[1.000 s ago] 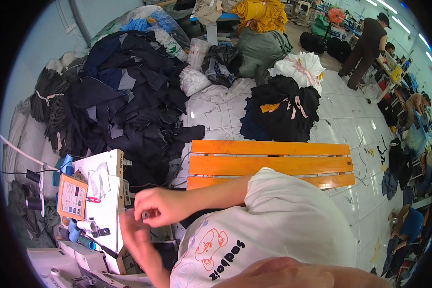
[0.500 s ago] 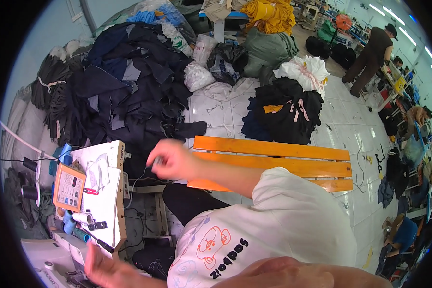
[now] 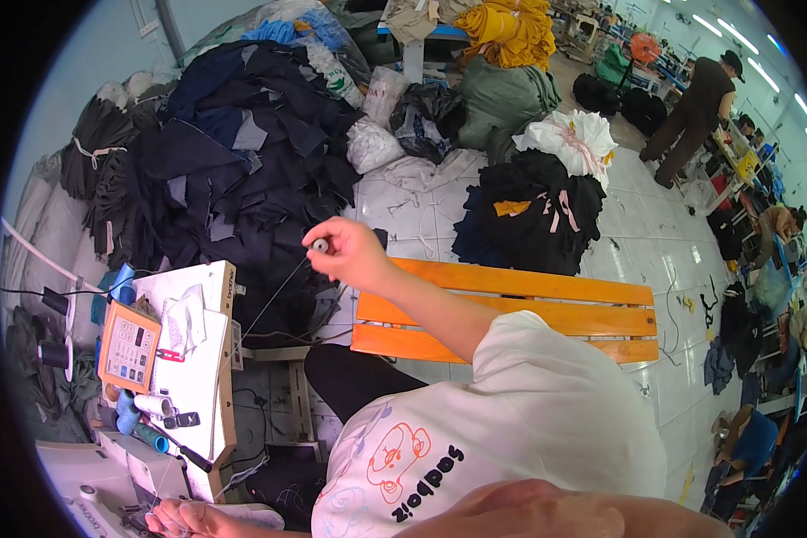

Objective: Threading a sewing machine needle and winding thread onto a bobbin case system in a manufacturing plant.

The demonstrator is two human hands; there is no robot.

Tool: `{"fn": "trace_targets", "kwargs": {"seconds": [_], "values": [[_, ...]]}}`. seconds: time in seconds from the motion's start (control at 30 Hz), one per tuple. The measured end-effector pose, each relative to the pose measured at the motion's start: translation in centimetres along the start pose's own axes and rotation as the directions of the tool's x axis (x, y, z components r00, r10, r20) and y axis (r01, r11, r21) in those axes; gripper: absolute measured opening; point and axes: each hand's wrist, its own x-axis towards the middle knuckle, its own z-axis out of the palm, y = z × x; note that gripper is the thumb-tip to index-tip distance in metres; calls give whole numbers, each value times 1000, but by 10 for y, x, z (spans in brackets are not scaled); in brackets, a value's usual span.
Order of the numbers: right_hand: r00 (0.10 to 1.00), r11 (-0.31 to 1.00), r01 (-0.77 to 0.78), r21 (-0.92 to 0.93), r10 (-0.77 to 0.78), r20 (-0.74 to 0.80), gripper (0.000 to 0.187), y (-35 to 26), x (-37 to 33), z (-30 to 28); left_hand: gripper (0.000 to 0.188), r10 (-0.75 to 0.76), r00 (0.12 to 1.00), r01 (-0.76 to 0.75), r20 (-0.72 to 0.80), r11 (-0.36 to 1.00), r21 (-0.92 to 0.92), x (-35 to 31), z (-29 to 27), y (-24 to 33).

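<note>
My right hand (image 3: 348, 255), raised over the near end of the orange bench, pinches a small round bobbin (image 3: 321, 245) between its fingertips. A taut thread (image 3: 278, 291) slants from it down toward the edge of the white machine table (image 3: 213, 359). At the lower left, my left hand (image 3: 188, 518) is beside the white sewing machine (image 3: 94, 511), its fingers curled together; what they hold is too small to make out. On the tabletop are an orange-framed control panel (image 3: 127, 348), red-handled snips (image 3: 170, 356), a black-handled tool (image 3: 194, 458) and blue thread spools (image 3: 127, 412).
An orange slatted bench (image 3: 511, 311) stands beside me. Beyond it lie a big heap of dark fabric pieces (image 3: 242, 152), a black cloth bundle (image 3: 538, 215) and stuffed bags (image 3: 372, 143). Thread cones (image 3: 56, 354) stand behind the panel. A person (image 3: 695, 117) stands farther off at the right.
My right hand has moved up and away from the table with the bobbin, drawing the thread taut. My left hand has lowered toward the sewing machine, and its fingers have curled in.
</note>
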Motion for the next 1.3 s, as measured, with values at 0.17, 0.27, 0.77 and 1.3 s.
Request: {"fn": "trace_targets", "kwargs": {"seconds": [0.17, 0.27, 0.77, 1.3], "values": [[754, 935, 335, 120, -342, 561, 15, -16, -68, 64, 18, 7, 870, 361, -492, 672, 647, -25, 31, -115], [701, 904, 398, 156, -409, 584, 15, -25, -81, 78, 15, -228, 820, 563, -524, 486, 669, -56, 16, -143], [688, 832, 549, 79, -504, 523, 15, -15, -53, 61, 28, 5, 871, 348, -491, 701, 623, -29, 20, -103], [921, 902, 381, -202, -352, 167, 16, -16, -16, 24, 30, 437, 741, 209, -511, 573, 793, -12, -1, -44]]}}
